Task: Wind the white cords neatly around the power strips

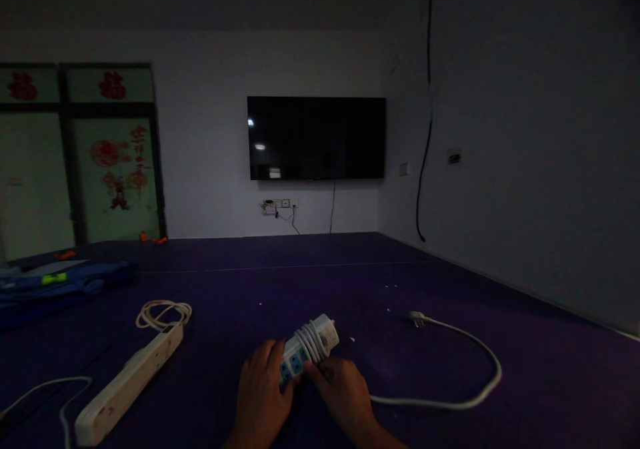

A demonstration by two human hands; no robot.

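Observation:
A white power strip [309, 343] with blue sockets lies on the purple floor just in front of me, its cable wound several times round its middle. My left hand [260, 389] grips its near end, fingers curled over it. My right hand [343, 389] pinches the white cable [465, 369] beside the wraps. The loose cable runs right in a wide loop and ends in a plug [417, 317] lying on the floor.
A second, longer white power strip [130, 375] lies at the left with a coiled cord [163, 314] at its far end. Blue fabric [55, 285] is at far left. A black TV [316, 137] hangs on the far wall above wall outlets [280, 204].

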